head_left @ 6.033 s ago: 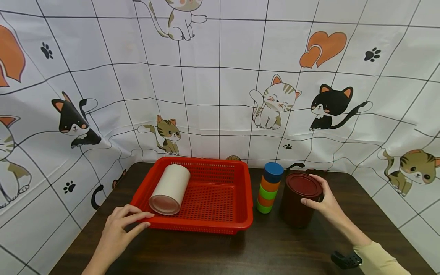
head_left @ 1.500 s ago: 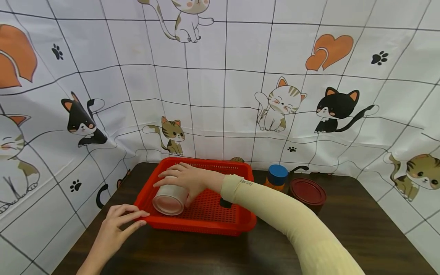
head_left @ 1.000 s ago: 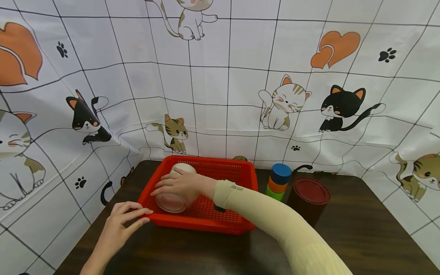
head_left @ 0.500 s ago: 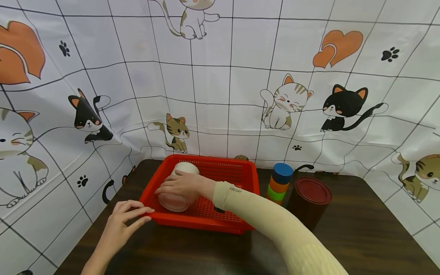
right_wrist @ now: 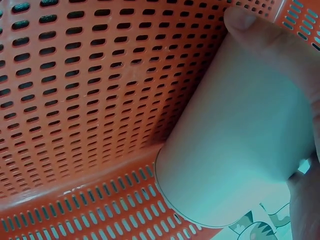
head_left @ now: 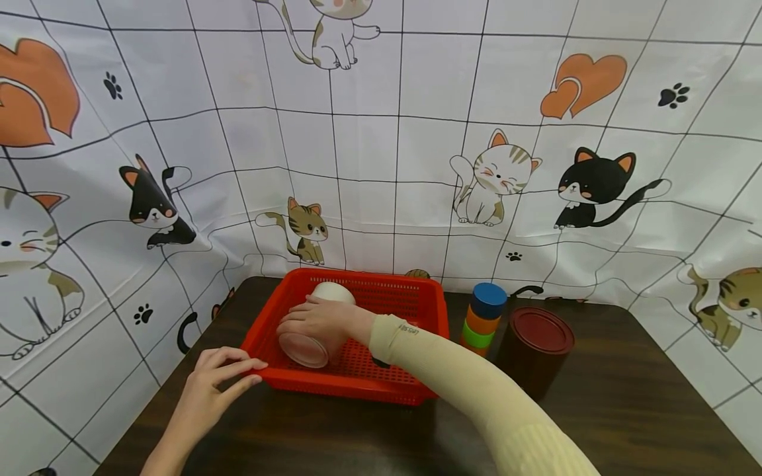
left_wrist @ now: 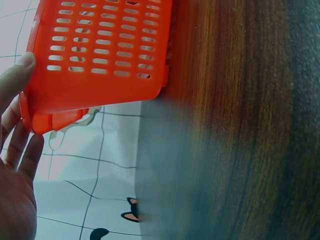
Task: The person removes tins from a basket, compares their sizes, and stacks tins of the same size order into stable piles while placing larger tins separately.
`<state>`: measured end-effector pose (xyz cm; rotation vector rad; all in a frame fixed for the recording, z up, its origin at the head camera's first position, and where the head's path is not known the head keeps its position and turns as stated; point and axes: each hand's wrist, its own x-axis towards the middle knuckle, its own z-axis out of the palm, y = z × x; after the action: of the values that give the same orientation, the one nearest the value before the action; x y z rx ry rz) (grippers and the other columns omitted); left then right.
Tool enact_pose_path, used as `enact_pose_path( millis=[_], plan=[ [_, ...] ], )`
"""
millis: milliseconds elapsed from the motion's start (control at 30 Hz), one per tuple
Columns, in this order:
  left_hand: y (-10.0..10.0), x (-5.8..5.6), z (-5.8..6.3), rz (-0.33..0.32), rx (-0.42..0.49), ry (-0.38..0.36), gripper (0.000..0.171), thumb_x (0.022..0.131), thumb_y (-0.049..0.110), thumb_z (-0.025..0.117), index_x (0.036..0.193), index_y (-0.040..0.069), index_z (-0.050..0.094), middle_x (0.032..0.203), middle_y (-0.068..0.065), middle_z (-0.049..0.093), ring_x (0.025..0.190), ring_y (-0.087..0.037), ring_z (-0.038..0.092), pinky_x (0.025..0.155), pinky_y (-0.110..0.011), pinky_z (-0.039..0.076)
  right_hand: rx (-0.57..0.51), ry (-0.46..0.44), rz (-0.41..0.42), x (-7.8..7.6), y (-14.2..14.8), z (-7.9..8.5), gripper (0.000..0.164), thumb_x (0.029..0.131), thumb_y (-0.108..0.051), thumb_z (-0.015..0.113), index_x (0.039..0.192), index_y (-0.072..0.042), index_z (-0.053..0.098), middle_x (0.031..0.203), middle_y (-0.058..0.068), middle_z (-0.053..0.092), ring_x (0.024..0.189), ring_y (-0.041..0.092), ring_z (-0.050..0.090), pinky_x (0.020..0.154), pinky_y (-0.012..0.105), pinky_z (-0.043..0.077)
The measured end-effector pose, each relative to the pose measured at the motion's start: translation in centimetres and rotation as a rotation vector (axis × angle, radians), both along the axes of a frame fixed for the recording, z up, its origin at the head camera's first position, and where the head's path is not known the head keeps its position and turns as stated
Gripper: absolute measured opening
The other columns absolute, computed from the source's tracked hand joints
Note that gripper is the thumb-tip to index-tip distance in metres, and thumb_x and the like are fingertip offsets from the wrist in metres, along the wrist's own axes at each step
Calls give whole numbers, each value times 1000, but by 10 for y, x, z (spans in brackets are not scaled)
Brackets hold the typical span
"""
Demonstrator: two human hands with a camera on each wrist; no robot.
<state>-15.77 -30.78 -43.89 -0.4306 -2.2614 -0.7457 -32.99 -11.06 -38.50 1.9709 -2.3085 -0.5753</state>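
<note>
A white canister (head_left: 335,291) lies on its side in the left half of a red perforated basket (head_left: 357,385). My right hand (head_left: 315,320) grips it from above; in the right wrist view the thumb (right_wrist: 265,37) lies along one side of the white canister (right_wrist: 230,135) and the other fingers are mostly out of sight. At the basket's front left corner, my left hand (head_left: 208,390) pinches the rim. The left wrist view has the thumb (left_wrist: 20,70) on one face of that rim and fingertips on the other side.
Right of the basket stands a column of stacked blue, orange and green pieces (head_left: 485,314), partly behind the right sleeve (head_left: 470,377). Beside it is a dark brown canister (head_left: 538,350) with a red lid. A cat-print sheet (head_left: 369,145) hangs behind the dark wooden table (head_left: 643,396).
My right hand has left the brown canister and crossed into the basket to the white canister. Under that hand the white canister has shifted slightly right. The left hand stays at the rim.
</note>
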Motion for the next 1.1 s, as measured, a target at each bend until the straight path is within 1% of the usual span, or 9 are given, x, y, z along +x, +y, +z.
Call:
enact_pose_path(
  millis=[100,233,400,700,800,933,1033,1100],
  plan=[
    [0,-1,0,-2,2,5,45,61,1,88,96,28,79,98,10,62,102,-1,41,82,-18,32,-8,-18,-1,-1,0,0,100,76,-42,81,156,-27,24,161,-10,29,150,17,27,124,47,22],
    [0,-1,1,-2,-1,8,46,60,0,88,96,28,79,98,10,62,101,-1,40,81,-18,31,-27,-16,-4,-2,1,0,98,76,-44,81,155,-27,27,160,-10,33,148,16,30,123,47,23],
    [1,-1,2,10,-7,-6,45,61,1,88,95,29,79,97,10,62,101,0,40,82,-20,32,-49,-25,-16,-3,3,-3,95,77,-47,79,155,-27,28,158,-10,35,147,18,31,123,49,23],
    [2,-3,3,11,-9,-3,46,61,1,88,96,29,79,97,10,62,102,0,40,82,-19,32,-82,-26,-19,-5,6,-4,94,76,-47,79,154,-27,29,157,-9,37,146,18,32,123,48,23],
    [1,-3,2,5,-8,3,46,61,0,87,95,29,79,97,11,62,101,0,40,82,-19,32,-113,-27,-34,-6,8,-5,91,79,-51,75,153,-27,29,156,-8,38,145,18,33,122,48,24],
    [0,-2,0,-10,-8,20,46,60,-1,87,95,28,79,97,11,62,100,1,41,81,-17,32,-184,-75,-95,-6,10,-5,96,76,-55,77,153,-28,26,154,-7,39,143,18,34,121,48,26],
    [-1,-2,-2,-17,-10,33,47,59,-1,88,95,28,79,97,10,62,100,0,41,81,-16,32,-251,-135,-165,-5,12,-1,105,68,-54,83,152,-28,26,152,-6,40,140,19,36,119,51,28],
    [-1,-2,-2,-17,-10,35,47,59,-1,88,95,28,79,97,10,62,100,0,41,81,-16,32,-290,-164,-207,-6,14,3,106,66,-54,85,151,-28,27,150,-5,42,139,20,38,118,53,31]
  ],
)
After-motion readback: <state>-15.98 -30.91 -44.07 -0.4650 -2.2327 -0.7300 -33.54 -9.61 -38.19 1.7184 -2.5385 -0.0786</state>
